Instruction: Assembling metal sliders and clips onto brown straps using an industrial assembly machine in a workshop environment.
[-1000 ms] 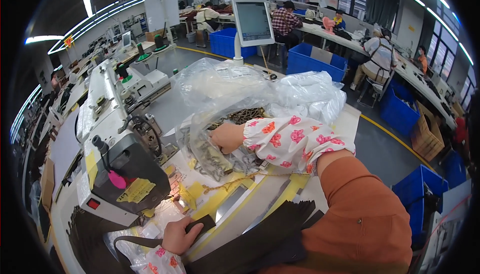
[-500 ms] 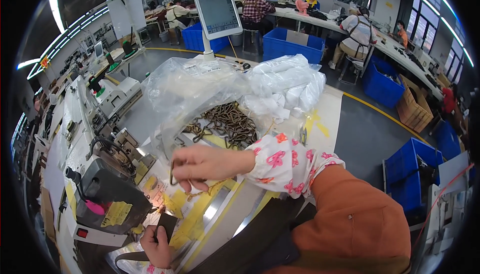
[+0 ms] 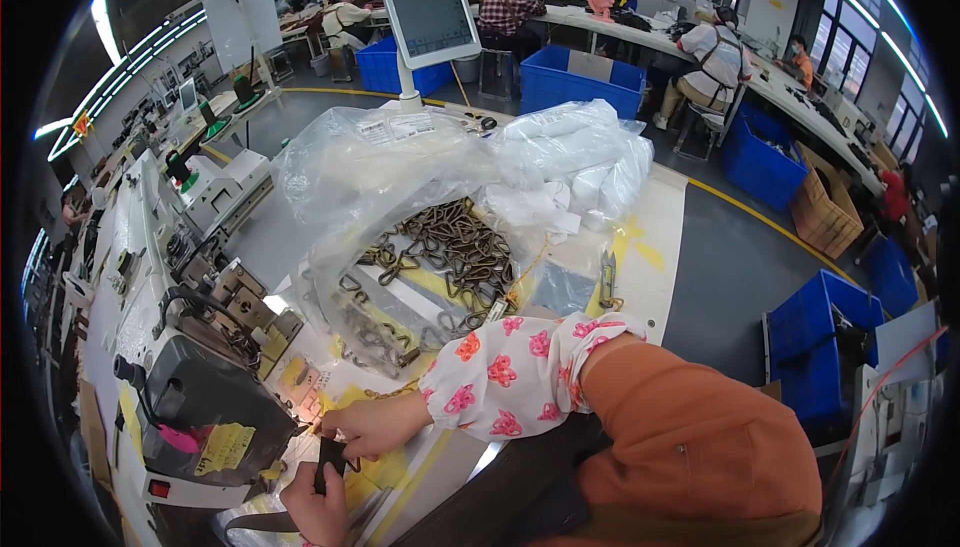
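My left hand (image 3: 318,505) is closed on a short dark strap (image 3: 330,455), holding its folded end upright beside the sewing machine (image 3: 205,397). Bent over from the right, my right hand (image 3: 378,429) meets the strap's upper end, its fingers pinched together. Part of a bronze metal loop (image 3: 353,465) shows beneath those fingers, against the strap; the rest of it is hidden. Beyond my hands, a heap of similar bronze metal loops (image 3: 455,247) lies on clear plastic, with several loose ones nearer to me.
Clear plastic bags (image 3: 370,162) and a white bundle (image 3: 570,152) lie behind the heap. Thread snips (image 3: 607,279) rest to its right. A screen (image 3: 430,15) stands at the back. Blue bins (image 3: 815,357) stand on the floor, and people sit at far tables.
My right hand has come down and toward me with the metal loop, from above the table to the strap in my left hand. The left hand has stayed nearly in place.
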A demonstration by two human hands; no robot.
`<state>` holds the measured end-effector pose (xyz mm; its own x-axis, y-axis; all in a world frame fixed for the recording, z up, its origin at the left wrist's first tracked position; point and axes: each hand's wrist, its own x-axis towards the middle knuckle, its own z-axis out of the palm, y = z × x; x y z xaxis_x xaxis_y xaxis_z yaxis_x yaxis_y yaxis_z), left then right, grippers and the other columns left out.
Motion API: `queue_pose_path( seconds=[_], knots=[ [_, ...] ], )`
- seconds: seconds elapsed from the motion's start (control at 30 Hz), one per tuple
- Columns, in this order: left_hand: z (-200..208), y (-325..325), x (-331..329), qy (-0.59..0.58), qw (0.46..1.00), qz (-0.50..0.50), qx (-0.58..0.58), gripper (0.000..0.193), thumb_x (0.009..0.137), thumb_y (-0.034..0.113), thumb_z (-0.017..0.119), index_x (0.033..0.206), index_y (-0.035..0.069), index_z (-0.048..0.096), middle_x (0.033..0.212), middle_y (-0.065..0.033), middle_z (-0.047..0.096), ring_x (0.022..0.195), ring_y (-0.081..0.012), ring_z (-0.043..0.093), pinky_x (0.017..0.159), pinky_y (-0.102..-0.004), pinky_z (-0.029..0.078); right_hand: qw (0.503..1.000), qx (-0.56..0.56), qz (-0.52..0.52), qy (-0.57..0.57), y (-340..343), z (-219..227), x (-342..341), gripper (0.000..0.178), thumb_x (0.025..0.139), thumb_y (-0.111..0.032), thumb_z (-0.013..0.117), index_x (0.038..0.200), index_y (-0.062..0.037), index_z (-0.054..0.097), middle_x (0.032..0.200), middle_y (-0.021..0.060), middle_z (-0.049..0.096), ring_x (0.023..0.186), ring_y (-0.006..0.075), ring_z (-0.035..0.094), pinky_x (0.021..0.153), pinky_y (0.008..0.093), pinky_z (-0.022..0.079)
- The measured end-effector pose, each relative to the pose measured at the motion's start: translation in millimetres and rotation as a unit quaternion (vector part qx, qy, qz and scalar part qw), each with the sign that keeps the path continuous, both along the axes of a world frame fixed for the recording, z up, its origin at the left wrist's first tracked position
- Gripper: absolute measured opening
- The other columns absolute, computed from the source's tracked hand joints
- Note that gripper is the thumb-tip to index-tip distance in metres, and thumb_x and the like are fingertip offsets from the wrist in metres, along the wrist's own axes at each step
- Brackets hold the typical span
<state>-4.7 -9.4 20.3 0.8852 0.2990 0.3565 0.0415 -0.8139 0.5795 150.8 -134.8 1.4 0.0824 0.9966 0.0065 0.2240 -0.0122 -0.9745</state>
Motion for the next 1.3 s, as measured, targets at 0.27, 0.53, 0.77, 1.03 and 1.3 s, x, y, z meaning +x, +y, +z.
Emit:
queue_pose_path(
  seconds=[0.27, 0.53, 0.77, 1.03, 1.3],
  knots=[
    [-4, 3, 3, 0.088, 0.995, -0.026, -0.041, 0.018, 0.078, 0.007, 0.053, 0.065, -0.004, 0.048, 0.053, -0.0106, 0.048, 0.051, -0.0111, 0.041, 0.048, -0.0300, 0.035, 0.958, 0.204, -0.095, -0.177, -3, -15, -13, 0.025, 0.081, -0.009, 0.053, 0.097, 0.0030, 0.039, 0.061, 0.0144, 0.055, 0.056, 0.0340, 0.057, 0.048, 0.0393, 0.041],
    [-3, 7, 3, 0.205, 0.959, -0.062, -0.186, 0.014, 0.083, 0.008, 0.050, 0.072, -0.002, 0.049, 0.056, -0.0012, 0.048, 0.052, -0.0075, 0.040, 0.048, -0.0256, 0.033, 0.923, 0.238, -0.075, -0.294, -6, -13, -21, 0.020, 0.085, -0.014, 0.049, 0.090, 0.0008, 0.036, 0.060, 0.0187, 0.053, 0.059, 0.0414, 0.053, 0.050, 0.0464, 0.039],
    [-5, 5, 6, 0.053, 0.997, 0.002, -0.058, 0.012, 0.079, 0.005, 0.056, 0.073, 0.000, 0.046, 0.053, -0.0057, 0.047, 0.048, -0.0125, 0.044, 0.047, -0.0275, 0.035, 0.932, 0.312, -0.131, -0.127, 5, -18, -27, 0.024, 0.090, -0.022, 0.044, 0.089, 0.0002, 0.037, 0.063, 0.0145, 0.054, 0.049, 0.0324, 0.054, 0.043, 0.0382, 0.042],
    [-11, -9, 12, 0.000, 0.997, -0.066, -0.035, 0.010, 0.077, 0.003, 0.058, 0.080, -0.002, 0.050, 0.063, -0.0166, 0.055, 0.052, -0.0294, 0.055, 0.049, -0.0304, 0.041, 0.987, 0.026, -0.121, 0.104, -1, -9, -30, 0.033, 0.093, -0.025, 0.038, 0.086, 0.0063, 0.044, 0.061, 0.0140, 0.058, 0.045, 0.0184, 0.056, 0.042, 0.0291, 0.045],
    [22, -11, -4, 0.066, 0.991, -0.023, -0.116, 0.023, 0.091, 0.018, 0.050, 0.096, -0.003, 0.059, 0.087, -0.0172, 0.062, 0.074, -0.0257, 0.057, 0.064, -0.0327, 0.045, 0.996, 0.029, -0.064, 0.059, 5, -7, -33, 0.035, 0.090, -0.022, 0.035, 0.074, 0.0044, 0.051, 0.053, 0.0118, 0.056, 0.044, 0.0205, 0.056, 0.043, 0.0314, 0.045]
  ],
)
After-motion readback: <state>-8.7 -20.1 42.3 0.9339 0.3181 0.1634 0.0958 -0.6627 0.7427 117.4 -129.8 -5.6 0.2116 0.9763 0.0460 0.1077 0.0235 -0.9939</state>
